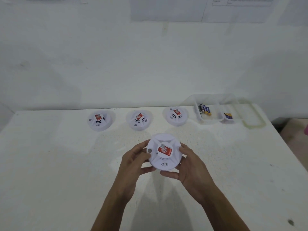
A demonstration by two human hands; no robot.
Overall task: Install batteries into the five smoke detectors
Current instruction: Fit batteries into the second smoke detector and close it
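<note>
Held item: one round white plastic smoke detector with a red label on its raised centre cap [164, 151], face up, lifted above the white speckled counter [58, 164] and gripped between both hands.

Left hand [133, 161]: on the detector's left rim. Fingers [141, 148] curled part-way around the edge, thumb lying under the lower left rim, near the small grey button. Grip closed on the detector.

Right hand [190, 167]: on the detector's right rim. Fingertips touch the upper right edge; thumb pressed against the lower rim, just below the sound slots. Grip closed on the detector as well.

Beyond the held detector, in a row along the counter's far edge: three matching white detectors with red labels, one to the far left [99, 120], one directly behind [139, 120], one to the far right [176, 115]. All rest flat, apart from one another.

Right of that row, beside the right-hand detector: a clear plastic divided tray [215, 120]. Its left compartment holds several black and blue cylindrical batteries with gold ends [204, 110]; the compartment to the right holds a few purple and yellow batteries [228, 115]. A clear lid with a pale rim [253, 125] lies behind and to the tray's right.

A fifth detector is out of sight.
</note>
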